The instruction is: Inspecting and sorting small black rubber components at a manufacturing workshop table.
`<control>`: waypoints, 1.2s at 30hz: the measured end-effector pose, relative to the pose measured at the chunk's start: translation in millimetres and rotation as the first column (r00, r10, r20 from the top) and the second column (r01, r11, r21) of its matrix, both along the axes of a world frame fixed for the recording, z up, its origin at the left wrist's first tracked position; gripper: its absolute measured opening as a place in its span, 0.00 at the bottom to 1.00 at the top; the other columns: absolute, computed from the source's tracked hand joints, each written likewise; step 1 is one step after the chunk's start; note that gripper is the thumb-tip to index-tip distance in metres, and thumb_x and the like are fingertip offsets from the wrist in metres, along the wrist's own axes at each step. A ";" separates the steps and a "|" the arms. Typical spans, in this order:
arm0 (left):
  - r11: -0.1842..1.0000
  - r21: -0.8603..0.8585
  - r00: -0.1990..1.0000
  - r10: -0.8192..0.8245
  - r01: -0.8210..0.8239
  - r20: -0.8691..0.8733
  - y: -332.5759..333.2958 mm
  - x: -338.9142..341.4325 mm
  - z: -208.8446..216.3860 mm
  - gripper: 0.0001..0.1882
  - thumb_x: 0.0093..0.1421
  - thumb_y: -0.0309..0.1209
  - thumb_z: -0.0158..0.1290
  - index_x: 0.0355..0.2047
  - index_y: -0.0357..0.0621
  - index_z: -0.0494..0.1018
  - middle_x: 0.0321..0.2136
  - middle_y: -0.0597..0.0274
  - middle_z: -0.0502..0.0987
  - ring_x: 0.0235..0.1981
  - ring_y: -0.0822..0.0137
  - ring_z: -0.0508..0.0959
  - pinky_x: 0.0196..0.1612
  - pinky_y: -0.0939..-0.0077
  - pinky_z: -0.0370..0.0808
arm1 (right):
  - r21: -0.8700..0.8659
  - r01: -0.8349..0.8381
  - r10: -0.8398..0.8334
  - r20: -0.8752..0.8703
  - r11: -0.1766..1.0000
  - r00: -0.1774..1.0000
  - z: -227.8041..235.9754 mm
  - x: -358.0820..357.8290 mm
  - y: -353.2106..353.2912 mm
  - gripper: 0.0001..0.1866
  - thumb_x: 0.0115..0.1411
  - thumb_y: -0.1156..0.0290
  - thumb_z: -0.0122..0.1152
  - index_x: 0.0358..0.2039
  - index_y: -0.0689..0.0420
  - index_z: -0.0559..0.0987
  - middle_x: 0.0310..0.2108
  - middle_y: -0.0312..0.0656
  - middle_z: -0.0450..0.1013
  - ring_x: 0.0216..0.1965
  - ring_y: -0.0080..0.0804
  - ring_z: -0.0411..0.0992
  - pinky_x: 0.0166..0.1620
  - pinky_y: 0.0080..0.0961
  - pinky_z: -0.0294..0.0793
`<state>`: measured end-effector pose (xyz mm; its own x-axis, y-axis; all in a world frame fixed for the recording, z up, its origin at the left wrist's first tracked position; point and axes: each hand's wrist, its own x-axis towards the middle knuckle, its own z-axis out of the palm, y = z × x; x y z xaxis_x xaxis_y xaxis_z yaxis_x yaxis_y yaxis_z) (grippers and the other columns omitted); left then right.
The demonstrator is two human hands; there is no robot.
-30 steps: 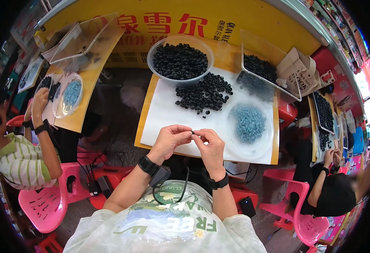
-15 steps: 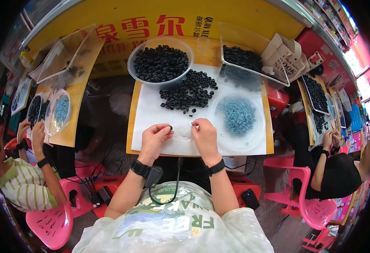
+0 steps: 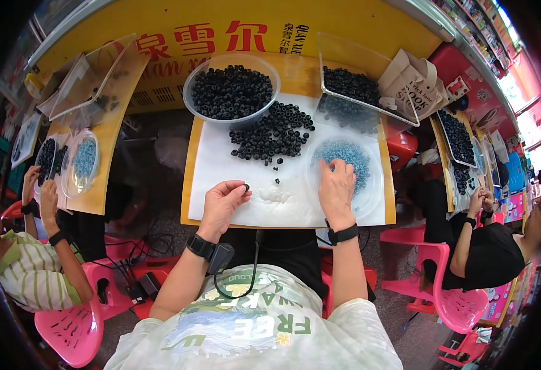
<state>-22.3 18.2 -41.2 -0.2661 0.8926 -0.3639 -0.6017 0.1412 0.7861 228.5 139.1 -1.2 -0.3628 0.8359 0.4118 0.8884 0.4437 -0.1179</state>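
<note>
My left hand [image 3: 224, 203] hovers over the white sheet [image 3: 221, 157], thumb and forefinger closed on a small round black part [image 3: 246, 187]. My right hand [image 3: 337, 191] reaches over the clear round dish [image 3: 313, 198], its fingertips pinched at the edge of a heap of tiny light-blue pieces [image 3: 352, 161]. Whatever sits between those fingertips is too small to make out. Beyond my hands lies a loose pile of black ring-like parts [image 3: 276, 131]. One stray black part [image 3: 276, 180] rests nearer to me.
A clear bowl of black parts [image 3: 232, 92] stands at the back left, and a clear bin [image 3: 400, 118] holding more at the back right. Beside it is a cloth bag [image 3: 409, 83]. People work at side tables, one left [image 3: 42, 265], one right [image 3: 486, 253].
My right hand has moved right, from near my left hand to the dish of blue pieces. My left hand stays in nearly the same place, still gripping the black part.
</note>
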 end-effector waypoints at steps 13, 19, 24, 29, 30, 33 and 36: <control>1.000 -0.008 1.000 -0.016 0.016 0.007 -2.1 -0.7 5.1 0.08 0.64 0.21 0.55 0.43 0.32 0.75 0.38 0.54 0.80 0.40 0.64 0.81 0.46 0.72 0.81 | 0.022 -0.055 0.057 -0.110 0.998 0.992 6.4 20.0 13.5 0.07 0.52 0.75 0.65 0.32 0.52 0.85 0.34 0.37 0.74 0.41 0.40 0.69 0.45 0.37 0.68; 1.000 -0.006 1.000 -0.016 0.016 0.021 -2.6 -1.6 3.1 0.08 0.63 0.21 0.55 0.43 0.33 0.75 0.38 0.54 0.80 0.39 0.64 0.81 0.46 0.72 0.81 | -0.016 -0.078 0.079 0.071 0.997 0.994 0.6 -3.3 21.7 0.04 0.52 0.71 0.65 0.28 0.54 0.84 0.31 0.38 0.75 0.41 0.39 0.71 0.43 0.36 0.70; 1.000 0.010 0.999 -0.029 0.029 0.019 -3.9 -2.3 4.8 0.08 0.63 0.22 0.56 0.42 0.32 0.76 0.37 0.55 0.80 0.39 0.65 0.82 0.46 0.73 0.81 | -0.081 -0.063 0.078 0.196 0.995 0.977 -11.6 -8.6 25.5 0.04 0.51 0.73 0.62 0.28 0.55 0.83 0.31 0.41 0.76 0.40 0.40 0.72 0.43 0.38 0.70; 0.995 -0.007 0.988 -0.095 0.096 0.118 -3.5 -7.8 9.0 0.10 0.64 0.22 0.56 0.45 0.33 0.75 0.39 0.55 0.80 0.40 0.65 0.82 0.47 0.74 0.81 | -0.028 -0.109 0.110 0.050 0.994 0.993 -2.2 -6.0 14.2 0.06 0.55 0.74 0.62 0.33 0.56 0.84 0.30 0.45 0.75 0.38 0.45 0.72 0.43 0.40 0.71; 0.994 -0.006 0.981 -0.110 0.113 0.157 -3.4 -8.5 10.9 0.11 0.64 0.22 0.55 0.46 0.33 0.75 0.40 0.55 0.80 0.40 0.65 0.82 0.47 0.75 0.81 | -0.078 -0.146 0.138 -0.095 0.986 0.986 4.0 -9.7 9.3 0.07 0.56 0.75 0.61 0.35 0.57 0.84 0.31 0.45 0.75 0.37 0.44 0.73 0.42 0.38 0.71; 0.984 0.031 0.946 -0.177 0.176 0.273 -3.8 -2.3 27.7 0.12 0.64 0.22 0.55 0.48 0.33 0.75 0.41 0.54 0.80 0.42 0.65 0.82 0.50 0.76 0.80 | -0.372 -0.283 0.032 -0.557 0.884 0.830 40.7 -30.9 -21.0 0.09 0.61 0.75 0.60 0.40 0.60 0.84 0.34 0.45 0.77 0.33 0.34 0.75 0.38 0.28 0.73; 0.978 0.062 0.920 -0.206 0.197 0.333 -2.0 7.1 34.5 0.12 0.64 0.22 0.55 0.48 0.33 0.75 0.42 0.54 0.80 0.44 0.65 0.82 0.51 0.77 0.81 | -0.514 -0.558 -0.160 -0.812 0.652 0.561 38.8 -56.6 -46.4 0.09 0.61 0.75 0.61 0.41 0.60 0.84 0.37 0.43 0.79 0.30 0.26 0.74 0.36 0.21 0.72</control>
<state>-15.2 16.2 -6.7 0.0543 0.9250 -0.3760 -0.7921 0.2692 0.5479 171.9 92.7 37.6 -0.4175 0.9084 -0.0210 0.1785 0.0594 -0.9822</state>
